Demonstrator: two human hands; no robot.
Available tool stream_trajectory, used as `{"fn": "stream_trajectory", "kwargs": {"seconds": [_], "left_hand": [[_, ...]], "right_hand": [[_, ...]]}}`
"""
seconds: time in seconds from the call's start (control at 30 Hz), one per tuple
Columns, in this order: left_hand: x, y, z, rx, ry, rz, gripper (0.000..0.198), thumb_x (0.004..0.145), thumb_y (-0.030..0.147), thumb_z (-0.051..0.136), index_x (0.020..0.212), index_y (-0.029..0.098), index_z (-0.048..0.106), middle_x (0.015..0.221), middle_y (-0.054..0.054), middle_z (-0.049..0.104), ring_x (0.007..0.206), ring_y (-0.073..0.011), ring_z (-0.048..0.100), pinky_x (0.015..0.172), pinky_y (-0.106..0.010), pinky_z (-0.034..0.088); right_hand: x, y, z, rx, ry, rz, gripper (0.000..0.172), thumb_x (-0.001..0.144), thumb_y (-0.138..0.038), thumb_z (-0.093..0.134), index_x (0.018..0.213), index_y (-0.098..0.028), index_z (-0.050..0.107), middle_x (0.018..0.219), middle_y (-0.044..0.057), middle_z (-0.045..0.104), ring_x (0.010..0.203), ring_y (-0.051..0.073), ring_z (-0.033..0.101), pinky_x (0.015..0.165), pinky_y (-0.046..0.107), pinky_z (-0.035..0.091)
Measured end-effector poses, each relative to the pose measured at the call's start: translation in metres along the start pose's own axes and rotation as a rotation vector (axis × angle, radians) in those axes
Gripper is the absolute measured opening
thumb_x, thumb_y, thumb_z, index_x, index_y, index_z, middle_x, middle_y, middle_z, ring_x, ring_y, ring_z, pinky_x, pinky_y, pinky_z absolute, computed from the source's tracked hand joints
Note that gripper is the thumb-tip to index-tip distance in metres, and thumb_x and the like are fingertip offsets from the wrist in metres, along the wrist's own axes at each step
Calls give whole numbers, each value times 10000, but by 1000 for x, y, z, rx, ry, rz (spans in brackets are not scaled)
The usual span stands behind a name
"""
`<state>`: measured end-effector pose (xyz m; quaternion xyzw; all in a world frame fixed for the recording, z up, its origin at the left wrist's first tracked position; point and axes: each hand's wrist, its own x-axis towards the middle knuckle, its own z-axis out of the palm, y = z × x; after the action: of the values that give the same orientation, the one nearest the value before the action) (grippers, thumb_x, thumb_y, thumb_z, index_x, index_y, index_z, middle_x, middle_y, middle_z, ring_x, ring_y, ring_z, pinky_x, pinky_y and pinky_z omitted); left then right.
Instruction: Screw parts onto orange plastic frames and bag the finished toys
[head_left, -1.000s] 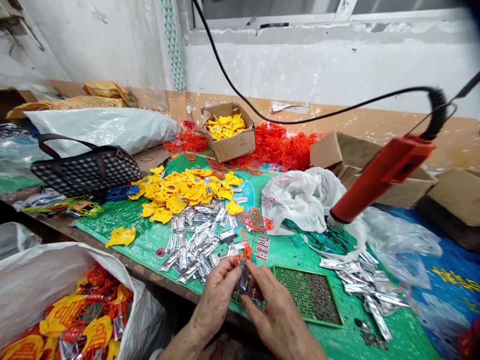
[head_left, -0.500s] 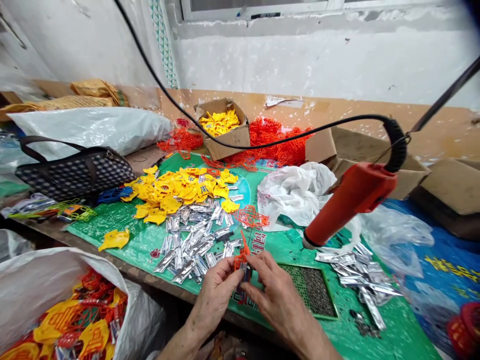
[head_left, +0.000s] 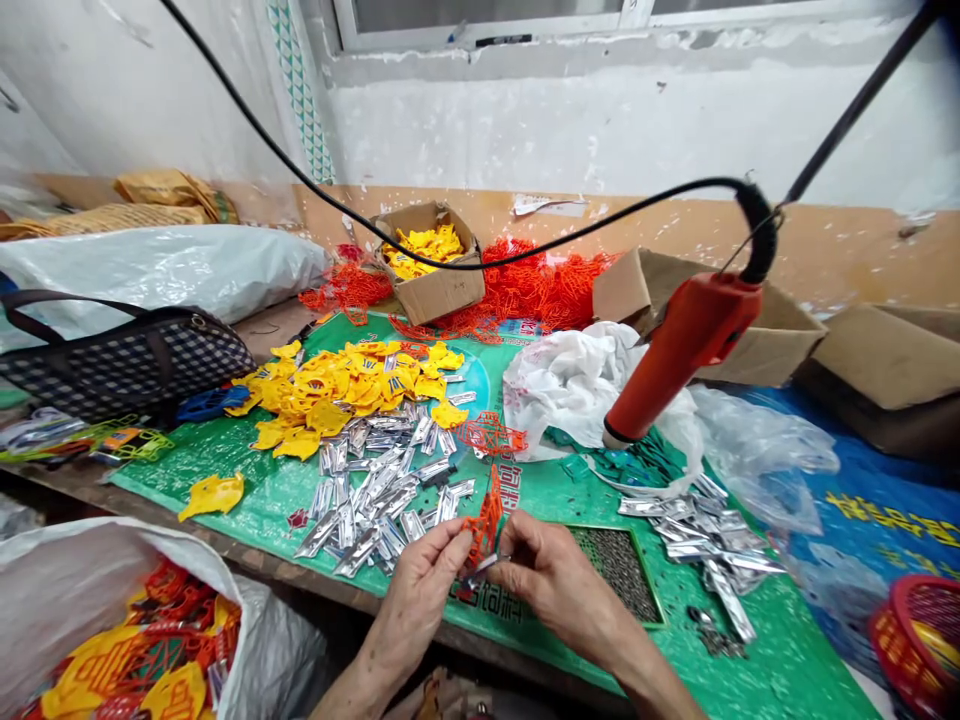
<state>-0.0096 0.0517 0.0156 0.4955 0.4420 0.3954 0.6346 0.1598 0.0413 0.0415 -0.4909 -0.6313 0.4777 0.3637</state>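
The orange frame (head_left: 491,508) is between your two hands, above the tabletop (head_left: 615,655) near its front edge, one end pointing up and away from you. Your left hand (head_left: 416,590) pinches its lower part between thumb and fingers. Your right hand (head_left: 559,575) has thumb and fingers closed on a slim shiny piece (head_left: 486,564) just under the frame; its exact fit against the frame is too small to tell.

Beyond your left hand lie loose silver strips (head_left: 375,515), with a pile of yellow parts (head_left: 330,390) behind them. Just beside your right hand, partly hidden by it, is the green tray (head_left: 647,575) of small dark bits. More silver pieces (head_left: 701,545) lie to its right. The red driver (head_left: 679,360) hangs tilted from its cable over the right side, in front of a white bag (head_left: 566,370). At your lower left stands an open sack (head_left: 281,640) holding orange and yellow parts.
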Motion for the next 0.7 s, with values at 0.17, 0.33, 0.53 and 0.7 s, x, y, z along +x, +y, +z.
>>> {"fn": "stream_trajectory", "kwargs": {"seconds": [0.17,0.33,0.53,0.7], "left_hand": [[-3,11,-7,210,-81,51,324,920,411,541,1079,218,747,926,-35,712,878,-206,600,792,-274,444],[-10,23,-8,374,-172,224,297,947,342,506,954,197,765,836,-46,648,794,-180,580,728,-262,439],[-16,26,-8,448,-232,473,250,947,206,507,1039,203,739,897,-75,681,845,-177,635,757,-263,488],[-17,22,-6,567,-227,706,281,924,119,522,1133,212,686,892,-80,685,828,-172,639,726,-265,508]], "right_hand": [[-4,-10,-7,-64,-6,-104,135,835,-133,631,723,-179,571,692,-46,541,649,102,482,598,199,381],[-9,-9,-8,-308,45,-263,73,865,-160,639,794,-176,642,766,0,629,709,125,580,653,224,439],[-16,10,-9,-248,123,-540,78,900,-210,614,846,-180,662,713,17,647,653,115,603,602,210,478],[-23,13,-9,-278,190,-643,86,900,-175,603,943,-194,675,762,41,693,688,128,648,606,217,515]]}}
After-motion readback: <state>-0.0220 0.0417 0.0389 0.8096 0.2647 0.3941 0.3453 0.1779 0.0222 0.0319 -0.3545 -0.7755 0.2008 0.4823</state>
